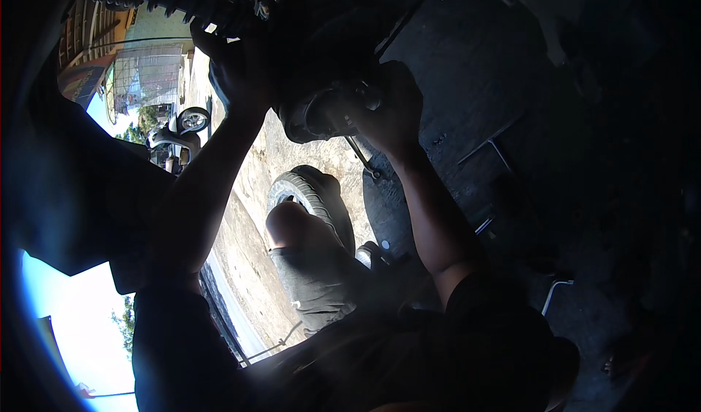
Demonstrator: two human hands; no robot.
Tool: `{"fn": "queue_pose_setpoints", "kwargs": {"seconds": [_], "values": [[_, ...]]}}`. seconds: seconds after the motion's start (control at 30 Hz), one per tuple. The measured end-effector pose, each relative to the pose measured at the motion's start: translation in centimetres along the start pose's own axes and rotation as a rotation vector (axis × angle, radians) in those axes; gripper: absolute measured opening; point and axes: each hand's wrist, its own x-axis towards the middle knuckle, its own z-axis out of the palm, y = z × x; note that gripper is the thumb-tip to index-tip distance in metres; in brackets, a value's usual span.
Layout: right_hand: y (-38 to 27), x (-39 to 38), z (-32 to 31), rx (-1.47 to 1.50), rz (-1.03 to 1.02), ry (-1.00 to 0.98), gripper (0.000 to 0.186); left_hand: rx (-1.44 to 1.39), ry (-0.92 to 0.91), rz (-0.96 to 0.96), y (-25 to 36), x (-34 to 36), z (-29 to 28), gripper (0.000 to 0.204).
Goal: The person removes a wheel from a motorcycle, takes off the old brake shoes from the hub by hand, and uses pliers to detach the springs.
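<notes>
Deep shadow covers both hands and what they work on. My left hand (244, 72) is raised beside a dark machine part, below a ribbed, coil-like piece (164, 1). A finger or thumb stands out against the light, but its other fingers are lost in the dark. My right hand (391, 112) is bent in against a dark rounded part (298, 123) with a ring-like rim. Its fingers are closed at that rim; what they grip is hidden. Under the right wrist, a wrench-like metal tool (363, 158) slants down.
A tyre (307, 193) lies on the sunlit ground near a bent knee (288, 226). On the shaded floor at right are an L-shaped rod (491, 149), a bent metal tool (553, 291) and a small bright bar (484, 225). A scooter (175, 138) stands farther off at left.
</notes>
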Motion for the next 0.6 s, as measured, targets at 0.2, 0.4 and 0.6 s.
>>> {"fn": "queue_pose_setpoints", "kwargs": {"seconds": [0.2,0.4,0.6], "values": [[0.6,0.2,0.3,0.047,-0.017,0.018,0.028,-0.011,0.01,-0.054,0.7,0.2,0.2,0.078],[0.7,0.1,0.3,0.058,-0.044,0.014,0.025,-0.004,0.001,-0.054,0.7,0.0,0.0,0.079],[0.8,-0.1,0.1,-0.017,-0.168,0.036,0.023,-0.047,-0.011,-0.081,0.9,0.1,0.1,0.082]]}}
